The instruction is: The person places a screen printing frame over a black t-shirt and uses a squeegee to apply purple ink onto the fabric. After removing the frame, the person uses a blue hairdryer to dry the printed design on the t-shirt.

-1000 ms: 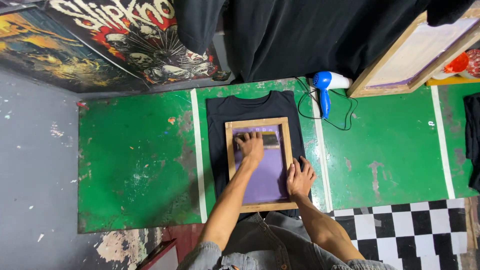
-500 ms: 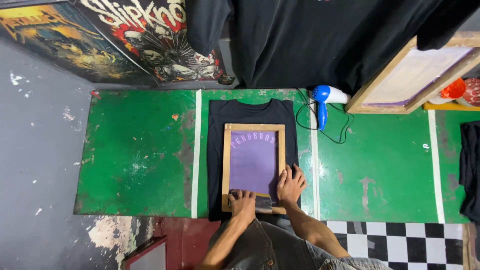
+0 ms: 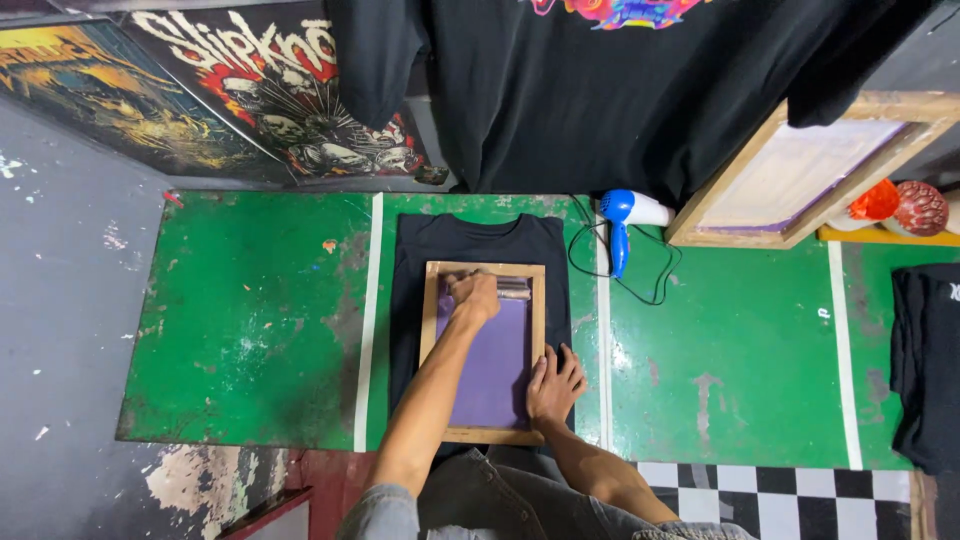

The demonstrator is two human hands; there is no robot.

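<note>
A wooden screen frame (image 3: 428, 340) with a purple mesh (image 3: 495, 365) lies on a black T-shirt (image 3: 410, 260) spread on the green table (image 3: 250, 320). My left hand (image 3: 474, 294) is stretched to the frame's far end, shut on a squeegee (image 3: 512, 290) that lies across the mesh. My right hand (image 3: 555, 384) presses flat on the frame's near right corner, fingers spread.
A blue and white hair dryer (image 3: 625, 215) with a black cord lies right of the shirt. A second wooden screen (image 3: 800, 175) leans at the back right. Black shirts (image 3: 620, 80) hang above; another black garment (image 3: 925, 360) lies at the right edge. Posters (image 3: 270, 90) stand back left.
My left hand has moved with the squeegee from the near end of the frame to the far end. My right hand has stayed on the frame's near right side.
</note>
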